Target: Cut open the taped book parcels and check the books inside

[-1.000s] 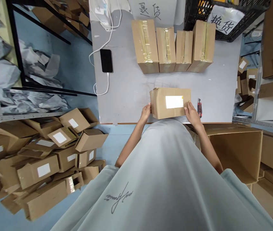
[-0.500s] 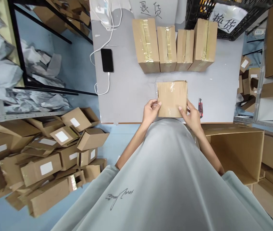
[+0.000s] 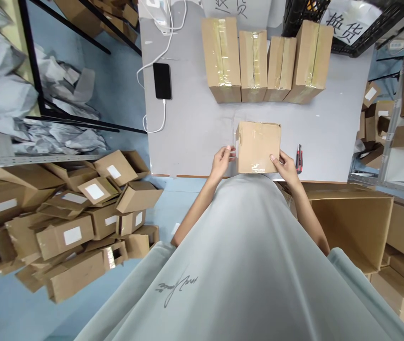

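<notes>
Left hand has moved off the small carton since the earlier frame; its fingers are released, loosely parted just beside it. Right hand grips the carton's right side, thumb on top. Carton is at the near edge of the table, left of the red utility knife.

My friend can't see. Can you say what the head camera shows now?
A person's right hand holds a cardboard box at a grey table, with the left hand close by its left side. A red-and-black cutter lies to the right, and four other boxes stand in a row beyond.
</notes>
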Demonstrator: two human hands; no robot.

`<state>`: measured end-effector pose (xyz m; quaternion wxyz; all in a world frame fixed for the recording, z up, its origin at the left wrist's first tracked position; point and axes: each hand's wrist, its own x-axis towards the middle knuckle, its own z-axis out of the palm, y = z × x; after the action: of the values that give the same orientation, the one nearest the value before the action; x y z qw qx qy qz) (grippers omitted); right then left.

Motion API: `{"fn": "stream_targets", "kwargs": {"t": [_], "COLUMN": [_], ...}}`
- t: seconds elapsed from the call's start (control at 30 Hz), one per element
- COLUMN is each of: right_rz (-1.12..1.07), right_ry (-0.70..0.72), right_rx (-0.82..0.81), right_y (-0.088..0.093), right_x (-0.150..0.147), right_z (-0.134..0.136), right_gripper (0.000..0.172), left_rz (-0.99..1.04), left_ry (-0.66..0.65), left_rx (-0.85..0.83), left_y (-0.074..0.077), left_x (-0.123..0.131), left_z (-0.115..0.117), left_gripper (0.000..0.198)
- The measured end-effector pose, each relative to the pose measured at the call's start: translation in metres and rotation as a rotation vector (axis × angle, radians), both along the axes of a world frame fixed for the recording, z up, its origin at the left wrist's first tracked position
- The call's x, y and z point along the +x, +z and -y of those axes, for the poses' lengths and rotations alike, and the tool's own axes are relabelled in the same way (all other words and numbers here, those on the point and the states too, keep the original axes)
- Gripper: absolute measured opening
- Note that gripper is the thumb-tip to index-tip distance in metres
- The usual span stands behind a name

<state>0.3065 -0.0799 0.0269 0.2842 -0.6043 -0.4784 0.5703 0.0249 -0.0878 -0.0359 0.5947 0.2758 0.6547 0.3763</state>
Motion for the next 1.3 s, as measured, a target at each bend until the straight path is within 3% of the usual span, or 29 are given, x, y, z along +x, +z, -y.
{"fn": "stream_targets", "kwargs": {"t": [0.13,0.27,0.37,0.5,0.6,0.67,0.8,0.97,1.13,1.3], "right_rz": [-0.03,0.102,0.31,0.342,0.397,0.446,0.38,0.152,0.187,0.296], "right_ry": [-0.044,-0.122,-0.225,-0.163,-0.129,-0.13,-0.115,-0.026,0.04,-0.034], "right_rx": [-0.037,0.031,0.18,0.218,0.218,0.231,0.201,0.05,-0.099,-0.003], "right_y": [-0.011,-0.015,-0.001,0.028,0.04,0.039,0.012,-0.047,-0.085,-0.092], "right_x": [0.034,0.071,0.086,0.076,0.063,0.058,0.056,0.043,0.028,0.027], "right_z": [-0.002,-0.001,0.002,0.007,0.009,0.008,0.003,-0.004,-0.008,-0.031], "right_gripper": [0.091,0.095,0.088,0.068,0.075,0.079,0.085,0.093,0.097,0.089], "left_rz": [-0.043,-0.032,-0.001,0.06,0.105,0.103,0.024,-0.092,-0.167,-0.166], "left_ry": [0.054,0.022,-0.009,-0.054,-0.076,-0.06,0.008,0.045,0.081,0.139], "left_rx": [-0.266,-0.263,-0.231,-0.202,-0.186,-0.167,-0.051,0.081,-0.066,-0.061], "left_y": [-0.042,-0.063,-0.065,-0.063,-0.059,-0.055,-0.038,-0.019,-0.027,-0.038], "left_x": [0.006,0.02,0.03,0.043,0.049,0.045,0.013,-0.034,-0.045,-0.043], "left_z": [-0.01,-0.015,-0.017,-0.023,-0.026,-0.024,-0.014,0.002,0.001,-0.019], "left_gripper": [0.03,0.022,0.026,0.034,0.037,0.035,0.036,0.037,0.026,0.028]}}
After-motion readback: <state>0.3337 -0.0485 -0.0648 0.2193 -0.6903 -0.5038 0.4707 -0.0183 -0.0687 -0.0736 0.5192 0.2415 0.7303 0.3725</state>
